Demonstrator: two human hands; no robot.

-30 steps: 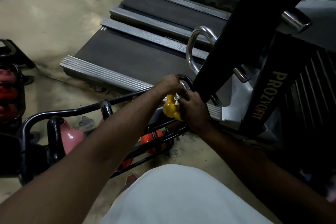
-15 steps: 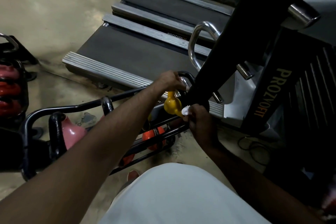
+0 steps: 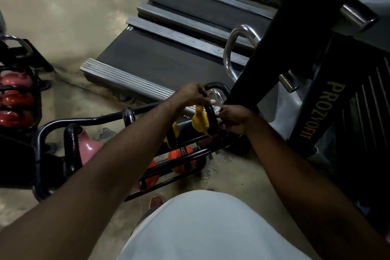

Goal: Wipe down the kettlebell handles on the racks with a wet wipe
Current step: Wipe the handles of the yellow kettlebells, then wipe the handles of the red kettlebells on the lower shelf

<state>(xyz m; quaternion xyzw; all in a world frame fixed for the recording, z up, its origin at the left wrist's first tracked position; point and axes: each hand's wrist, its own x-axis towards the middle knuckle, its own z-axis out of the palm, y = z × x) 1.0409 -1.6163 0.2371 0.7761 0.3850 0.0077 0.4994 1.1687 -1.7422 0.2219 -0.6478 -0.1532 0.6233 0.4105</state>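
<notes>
Rising since a moment ago, the right hand (image 3: 234,121) works higher up. Black tubular steel rack (image 3: 95,121) holds the round yellow kettlebell (image 3: 200,124) at its far end. The left hand (image 3: 193,95) curls, seemingly gripping its black handle (image 3: 211,119) on top, and right fingers clamp the crumpled white wet wipe (image 3: 217,110) against it.

- The right hand (image 3: 233,121) now sits higher, level with the yellow kettlebell (image 3: 200,122).
- The wipe (image 3: 217,110) is farther up the handle (image 3: 211,118) than before.
</notes>
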